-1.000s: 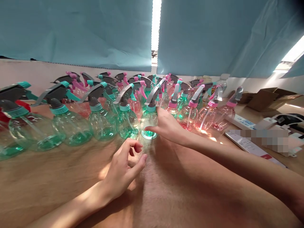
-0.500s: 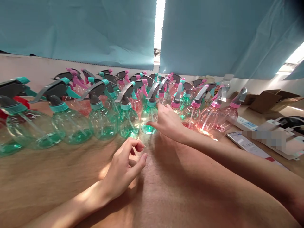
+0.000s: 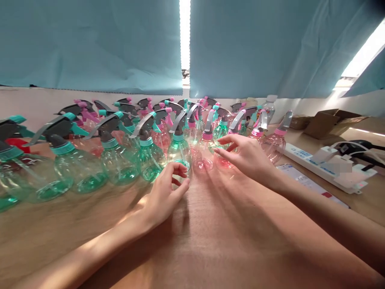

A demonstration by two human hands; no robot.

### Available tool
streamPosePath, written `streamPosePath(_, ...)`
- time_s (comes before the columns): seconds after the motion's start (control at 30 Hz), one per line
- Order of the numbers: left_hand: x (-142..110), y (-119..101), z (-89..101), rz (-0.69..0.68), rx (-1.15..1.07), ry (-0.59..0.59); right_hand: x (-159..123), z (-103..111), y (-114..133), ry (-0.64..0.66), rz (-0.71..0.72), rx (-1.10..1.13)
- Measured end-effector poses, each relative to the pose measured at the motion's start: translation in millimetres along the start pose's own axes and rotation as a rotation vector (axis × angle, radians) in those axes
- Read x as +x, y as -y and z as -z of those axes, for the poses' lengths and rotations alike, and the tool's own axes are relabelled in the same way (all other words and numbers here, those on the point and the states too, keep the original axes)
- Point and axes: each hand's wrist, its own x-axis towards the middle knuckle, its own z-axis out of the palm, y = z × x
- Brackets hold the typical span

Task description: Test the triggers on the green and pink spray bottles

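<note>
Several spray bottles stand upright in rows across the table, green with teal collars on the left and pink with pink collars on the right. My left hand [image 3: 167,192] hovers in front of a green spray bottle [image 3: 179,150], fingers curled loosely with a gap to the thumb and nothing held. My right hand [image 3: 245,156] is in front of the pink spray bottles, thumb and fingers apart, holding nothing. Just left of its fingertips stands a pink spray bottle [image 3: 204,154]. Part of another pink bottle is hidden behind the right hand.
At right lie a phone [image 3: 313,186] and a white power strip [image 3: 325,166] with plugs and cables. Behind them is an open cardboard box [image 3: 333,124]. A clear bottle [image 3: 270,108] stands at the back. Blue curtains [image 3: 90,44] hang beyond the table [image 3: 210,241].
My right hand has left the green spray bottle and moved right, in front of the pink ones. The left hand stays near the same spot. The view has shifted slightly right.
</note>
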Motion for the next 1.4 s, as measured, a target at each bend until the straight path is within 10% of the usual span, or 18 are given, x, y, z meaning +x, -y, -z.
streamPosePath(0.57, 8.9, -13.6, -15.3, -0.004, -0.016, -0.025, 46.3, -47.6, -13.5, 0.078, -0.134, 0.201)
streamPosePath(0.83, 30.2, -28.9, -21.6, -0.099, -0.010, -0.179, 17.3, -17.4, -1.4, 0.185, -0.110, 0.176)
streamPosePath(1.27, 37.8, -81.8, -47.6, -0.161, -0.118, 0.092, -46.6, 12.2, 10.2, 0.088, 0.236, 0.205)
streamPosePath(1.4, 30.7, -81.5, -44.4, -0.201, -0.110, 0.082, -48.6, 19.5, -1.5, 0.232, 0.357, 0.152)
